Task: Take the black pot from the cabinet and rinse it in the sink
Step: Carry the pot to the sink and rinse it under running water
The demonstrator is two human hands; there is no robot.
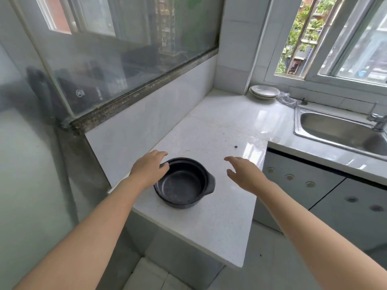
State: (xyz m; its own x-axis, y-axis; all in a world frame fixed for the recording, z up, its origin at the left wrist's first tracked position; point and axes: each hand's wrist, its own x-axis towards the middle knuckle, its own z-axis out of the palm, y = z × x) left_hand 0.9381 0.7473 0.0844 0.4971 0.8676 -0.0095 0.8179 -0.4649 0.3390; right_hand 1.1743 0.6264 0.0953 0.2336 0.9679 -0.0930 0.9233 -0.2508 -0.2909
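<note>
At the left of the frame the left hand (pixel 149 171) lies over the near-left rim of the black pot (pixel 184 183). Its fingers curl down at the pot's left handle, though whether they actually clasp the handle is hidden under the hand. The pot stands upright and without a lid on the white table (pixel 219 130), in the lower middle of the frame, close to the table's near edge, so it is already out of the cabinet. Its right handle points toward the lower right and is bare.

Right of the pot the right hand (pixel 244 174) hovers apart from it, fingers spread and relaxed, holding nothing.

To do this step well, I judge the right hand should drop onto the free handle so that both sides are held before lifting. A pot like this is probably heavy and could tip if raised by one ear. Lift it level and carry it along the table toward the sink (pixel 343 132) at the right edge of the frame, passing clear of the stacked white dishes (pixel 264 92) at upper right and the tap (pixel 380 122) beside the basin.
</note>
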